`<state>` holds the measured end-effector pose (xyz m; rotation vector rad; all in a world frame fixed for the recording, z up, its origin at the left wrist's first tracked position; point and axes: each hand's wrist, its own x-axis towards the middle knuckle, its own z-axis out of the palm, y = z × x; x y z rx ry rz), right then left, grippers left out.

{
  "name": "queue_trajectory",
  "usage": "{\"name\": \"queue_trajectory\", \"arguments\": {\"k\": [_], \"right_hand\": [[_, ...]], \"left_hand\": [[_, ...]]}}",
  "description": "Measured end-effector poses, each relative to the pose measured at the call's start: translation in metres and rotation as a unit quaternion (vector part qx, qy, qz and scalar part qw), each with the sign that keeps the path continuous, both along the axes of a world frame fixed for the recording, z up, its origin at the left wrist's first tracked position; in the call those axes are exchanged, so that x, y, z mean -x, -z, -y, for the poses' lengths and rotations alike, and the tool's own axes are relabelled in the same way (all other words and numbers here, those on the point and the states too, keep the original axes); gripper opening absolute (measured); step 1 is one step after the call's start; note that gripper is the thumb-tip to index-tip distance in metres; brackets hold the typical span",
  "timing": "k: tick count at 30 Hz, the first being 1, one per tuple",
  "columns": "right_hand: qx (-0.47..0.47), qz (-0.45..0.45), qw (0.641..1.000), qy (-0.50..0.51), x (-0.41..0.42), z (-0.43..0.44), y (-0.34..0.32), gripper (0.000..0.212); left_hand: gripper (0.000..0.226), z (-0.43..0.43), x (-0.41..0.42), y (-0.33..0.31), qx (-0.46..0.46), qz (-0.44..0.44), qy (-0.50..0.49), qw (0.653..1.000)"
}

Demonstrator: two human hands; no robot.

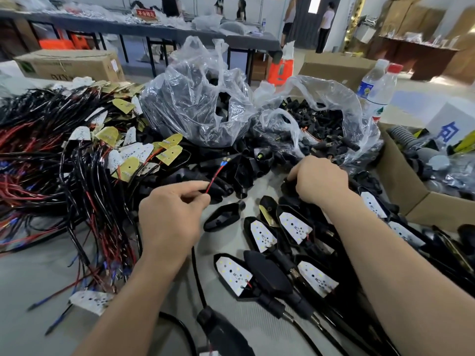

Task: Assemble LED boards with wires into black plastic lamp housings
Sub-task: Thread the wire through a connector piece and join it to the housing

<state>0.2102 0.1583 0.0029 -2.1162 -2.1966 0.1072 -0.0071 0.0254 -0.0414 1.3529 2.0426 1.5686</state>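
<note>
Your left hand (174,214) pinched a red wire (212,179) between thumb and forefinger near the centre of view, with its blue-sleeved terminals (223,161) pointing toward 12 o'clock. Your right hand (318,181), at 2 o'clock, curled down over the loose black housings (244,173). Whether it gripped one I cannot tell, because the fingers hid it.

The tangle of wired LED boards (128,150) lay at 9 to 10 o'clock. A hard pull on the wire could likely have dragged neighbouring leads along or strained a solder joint. The finished lamps (295,227) sat at 5 o'clock, right beside your right forearm, so a careless sweep could have knocked boards out of their seats. Thin leads might also have been nipped under a board edge.

As for writing:
- The red sign (146,12) at 11 o'clock bore white Chinese characters too blurred to read.
- The cardboard box (69,64) at 10 o'clock had illegible print.
- The white carton (447,124) at 3 o'clock showed part of a blue character.
- The water bottles (377,91) at 2 o'clock had unreadable labels.
</note>
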Motion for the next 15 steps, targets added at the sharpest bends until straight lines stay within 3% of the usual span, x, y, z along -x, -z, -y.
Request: {"name": "queue_trajectory", "arguments": {"k": [3, 6, 15], "right_hand": [[-0.022, 0.037, 0.999, -0.032, -0.003, -0.004, 0.008, 0.041], [-0.030, 0.014, 0.999, -0.030, -0.007, -0.005, 0.012, 0.039], [0.047, 0.026, 0.997, -0.063, -0.009, -0.011, 0.014, 0.021]], "left_hand": [[0.017, 0.001, 0.001, 0.000, 0.011, -0.013, -0.006, 1.000], [0.015, 0.001, 0.002, 0.001, 0.016, -0.018, -0.012, 1.000], [0.013, 0.004, 0.000, -0.004, 0.005, -0.043, -0.051, 0.998]]}}
